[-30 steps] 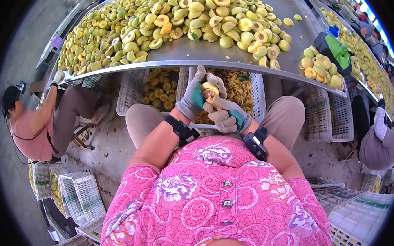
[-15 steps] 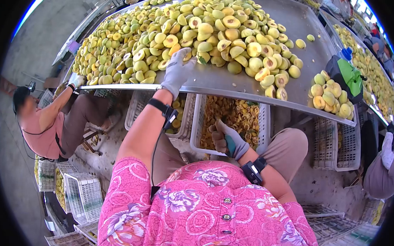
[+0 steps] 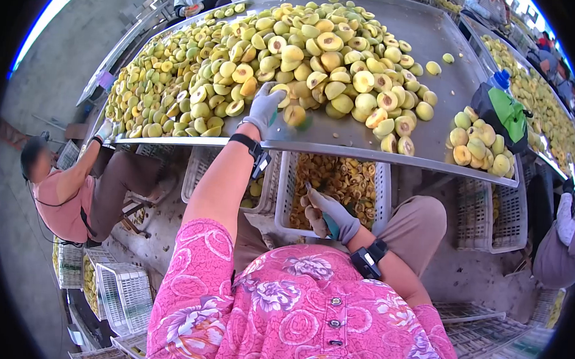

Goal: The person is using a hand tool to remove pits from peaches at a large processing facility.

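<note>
While reaching over the counter [image 3: 366, 139] edge, left hand [image 3: 263, 108] curling loosely beside a halved fruit [image 3: 295, 115] just to its right, at the pile's near rim. Probably light, soft, slippery when cut; cupping the rounded skin side. Right hand [image 3: 328, 213] gripping a green-handled tool [image 3: 330, 225].

The gloved left hand [image 3: 263, 108] is reaching onto the steel table [image 3: 360, 141], touching a fruit [image 3: 295, 115] beside the heap of halved fruit [image 3: 273, 57]. The right hand [image 3: 328, 213] is gripping a green-handled tool [image 3: 330, 224] over a white crate [image 3: 335, 181].

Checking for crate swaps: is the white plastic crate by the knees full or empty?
Partly full: white plastic crate holds brownish fruit scraps below its rim.
</note>
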The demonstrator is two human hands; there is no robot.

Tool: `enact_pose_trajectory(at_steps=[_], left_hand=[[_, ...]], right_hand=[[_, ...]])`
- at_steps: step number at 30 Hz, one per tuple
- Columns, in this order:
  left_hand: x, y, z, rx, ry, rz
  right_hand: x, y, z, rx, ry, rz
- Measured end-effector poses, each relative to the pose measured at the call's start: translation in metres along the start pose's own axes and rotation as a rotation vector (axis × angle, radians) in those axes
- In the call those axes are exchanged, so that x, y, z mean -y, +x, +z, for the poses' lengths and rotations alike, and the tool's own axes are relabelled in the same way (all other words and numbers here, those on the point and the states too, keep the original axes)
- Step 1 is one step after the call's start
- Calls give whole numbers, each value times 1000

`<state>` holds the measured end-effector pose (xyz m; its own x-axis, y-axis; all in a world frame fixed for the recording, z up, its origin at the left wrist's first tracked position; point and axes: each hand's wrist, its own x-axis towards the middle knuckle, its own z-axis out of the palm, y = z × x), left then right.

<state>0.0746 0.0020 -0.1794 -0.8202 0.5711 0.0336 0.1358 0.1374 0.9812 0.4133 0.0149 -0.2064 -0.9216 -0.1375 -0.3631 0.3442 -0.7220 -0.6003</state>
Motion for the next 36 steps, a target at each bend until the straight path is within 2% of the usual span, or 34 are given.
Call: enact_pose_trajectory(at_steps=[1,2,5,6,8,9,10,12,16,22,24,28,31,33,36], left_hand=[[-14,-21,0,32,-211,-42],[-26,-37,0,26,-211,-44],[-38,-77,-2,3,-696,-135],[-38,-89,1,-2,-702,-133],[-41,-114,9,44,-1048,-132],[-46,-126,11,130,-1107,-124],[-42,-135,14,133,-1114,-132],[-36,-151,22,249,-1294,-145],[-33,-177,37,228,-1258,-198],[-41,-206,50,349,-1405,-221],[-39,-211,53,408,-1344,-147],[-35,-213,57,404,-1403,-173],[-36,-213,54,383,-1321,-167],[-38,-212,50,443,-1345,-229],[-35,-209,53,332,-1294,-263]], right_hand=[[-1,1,1,-47,-72,-37],[-3,0,3,-45,-74,-32],[3,-6,11,-198,-242,-23],[6,-8,16,-197,-249,-19],[12,-13,26,-275,-392,-103],[16,-16,35,-297,-371,-98],[14,-9,29,-295,-337,-146],[20,-14,36,-273,-416,-212],[34,-24,50,-285,-577,-310],[43,-30,63,-268,-449,-328],[43,-29,63,-273,-412,-334],[42,-34,64,-290,-394,-335],[39,-35,62,-312,-416,-363],[37,-36,65,-332,-454,-364],[34,-31,63,-329,-511,-372]])
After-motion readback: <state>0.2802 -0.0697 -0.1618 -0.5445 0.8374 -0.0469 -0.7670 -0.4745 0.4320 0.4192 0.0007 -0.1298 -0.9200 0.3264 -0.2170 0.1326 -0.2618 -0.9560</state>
